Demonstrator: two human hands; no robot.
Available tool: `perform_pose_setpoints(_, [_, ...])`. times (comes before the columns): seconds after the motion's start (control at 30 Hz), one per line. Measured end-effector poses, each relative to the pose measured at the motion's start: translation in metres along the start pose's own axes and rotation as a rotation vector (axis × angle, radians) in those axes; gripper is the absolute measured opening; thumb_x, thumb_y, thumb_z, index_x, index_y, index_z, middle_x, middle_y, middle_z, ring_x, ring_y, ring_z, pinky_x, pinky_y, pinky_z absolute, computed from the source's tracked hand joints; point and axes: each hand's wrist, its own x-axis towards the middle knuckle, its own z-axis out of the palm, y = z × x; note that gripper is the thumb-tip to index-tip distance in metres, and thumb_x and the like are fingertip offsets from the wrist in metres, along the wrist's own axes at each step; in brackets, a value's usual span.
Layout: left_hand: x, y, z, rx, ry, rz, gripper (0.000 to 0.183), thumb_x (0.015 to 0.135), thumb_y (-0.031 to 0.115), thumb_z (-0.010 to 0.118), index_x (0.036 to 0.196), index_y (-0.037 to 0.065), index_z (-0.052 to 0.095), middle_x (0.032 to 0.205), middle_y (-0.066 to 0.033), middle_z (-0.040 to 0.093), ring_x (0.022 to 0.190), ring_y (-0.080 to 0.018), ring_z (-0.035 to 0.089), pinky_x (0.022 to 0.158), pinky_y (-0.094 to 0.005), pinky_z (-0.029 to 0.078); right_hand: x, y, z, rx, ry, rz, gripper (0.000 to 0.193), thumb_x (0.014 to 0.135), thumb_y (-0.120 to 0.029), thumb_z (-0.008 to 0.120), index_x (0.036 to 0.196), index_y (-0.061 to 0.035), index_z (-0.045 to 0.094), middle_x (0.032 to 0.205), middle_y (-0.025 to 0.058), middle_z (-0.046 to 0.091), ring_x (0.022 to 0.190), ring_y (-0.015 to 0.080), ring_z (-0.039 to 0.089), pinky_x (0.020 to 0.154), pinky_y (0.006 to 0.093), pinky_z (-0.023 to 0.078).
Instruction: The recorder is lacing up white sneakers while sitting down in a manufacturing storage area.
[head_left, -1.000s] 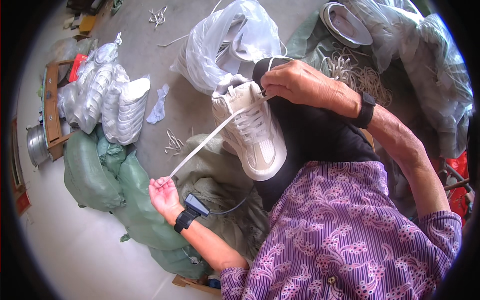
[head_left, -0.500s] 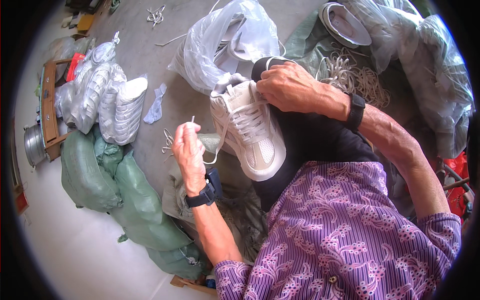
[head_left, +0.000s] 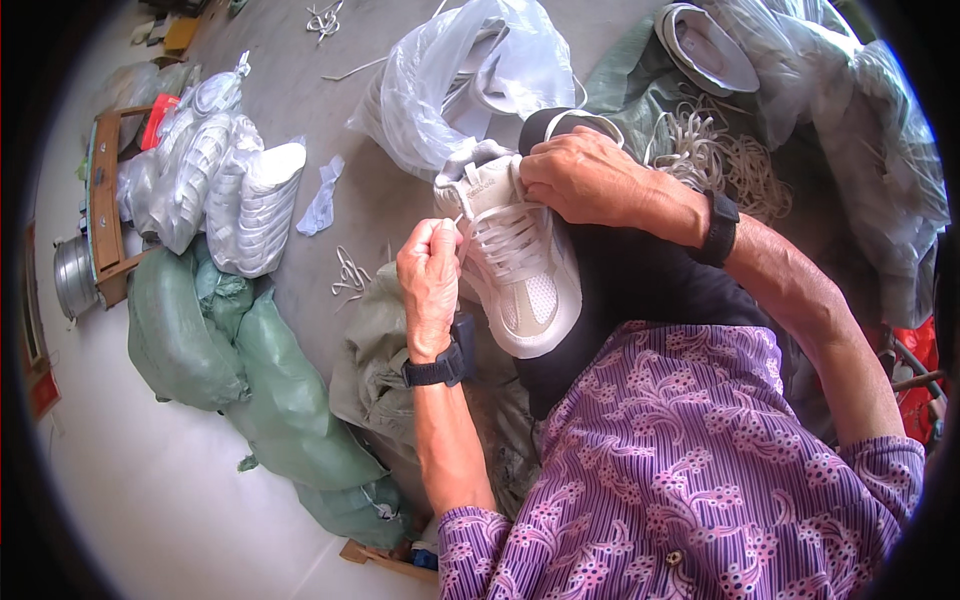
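A white and beige sneaker (head_left: 510, 262) rests against my dark-trousered leg, its toe pointing toward me. White lace (head_left: 497, 228) crosses its front in rows up to the upper eyelets. My left hand (head_left: 430, 268) is at the shoe's left side, thumb and fingers pinched on the shoelace close to the eyelets. At the upper right of the shoe, my right hand (head_left: 580, 178) is closed, and a loop of lace arches above it over the dark knee. Its curled fingers hide their exact grip on the lace.
Beyond the shoe lies a clear plastic bag (head_left: 420, 75) with white shoe parts. Loose laces (head_left: 735, 165) heap on green sacking at the right. Bagged stacks of white soles (head_left: 255, 205), a wooden stool (head_left: 107, 195) and bulging green sacks (head_left: 265, 375) stand to the left.
My left hand has moved right and up, from away out on the left to the shoe's edge by the eyelets. The right hand stays by the shoe's collar.
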Motion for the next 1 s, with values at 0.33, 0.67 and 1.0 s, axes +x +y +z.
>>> perform_pose_setpoints(0.33, [0.008,0.005,0.005,0.46,0.03,0.21,0.023,0.091,0.016,0.053,0.076,-0.002,0.055,0.06,0.0029,0.043,0.056,-0.0074,0.038,0.05,-0.0275,0.035,0.001,0.002,0.001,0.008,0.0,0.004,0.011,0.077,-0.012,0.058,0.07,-0.003,0.059,0.069,0.0117,0.06,0.069,0.032,0.06,0.065,0.0412,0.047])
perform_pose_setpoints(0.67, [-0.004,-0.01,0.009,-0.143,0.035,-0.056,0.026,0.095,0.03,0.053,0.082,0.007,0.053,0.062,0.0059,0.041,0.052,-0.0032,0.034,0.046,-0.0208,0.03,0.034,-0.014,-0.01,-0.274,-0.05,-0.117,0.012,0.073,-0.017,0.064,0.081,-0.0088,0.066,0.089,0.0053,0.061,0.087,0.0243,0.059,0.07,0.0396,0.048])
perform_pose_setpoints(1.0, [-0.001,-0.022,0.006,-0.364,-0.095,-0.077,0.022,0.095,0.029,0.054,0.083,0.011,0.051,0.064,0.0074,0.037,0.053,-0.0039,0.034,0.047,-0.0209,0.031,0.044,-0.032,0.023,-0.18,-0.113,-0.317,0.027,0.074,-0.015,0.063,0.1,-0.014,0.066,0.094,0.0009,0.054,0.095,0.0193,0.052,0.083,0.0376,0.042])
